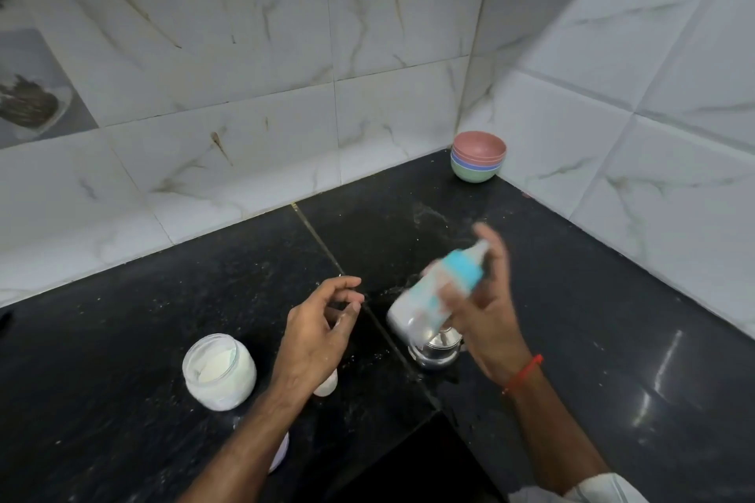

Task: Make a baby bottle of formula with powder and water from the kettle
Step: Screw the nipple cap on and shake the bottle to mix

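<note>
Head view, black counter (pixel 163 319), tiled corner.

Baby bottle (pixel 435 290): blurred, tilted, blue collar and teat fitted, milky contents; held above the steel kettle (pixel 435 351) by the right hand (pixel 486 306), fingers wrapped round it.

Left hand (pixel 322 323): empty, fingers loosely curled, apart from the bottle.

Powder jar (pixel 218 372): open, on the counter beside the left forearm.

Stacked bowls (pixel 478 161): far corner, unused.

Step judged: shaking to mix. Advice: keep a firm grip round the body, collar tight, short strokes clear of the kettle, until no lumps show.
</note>
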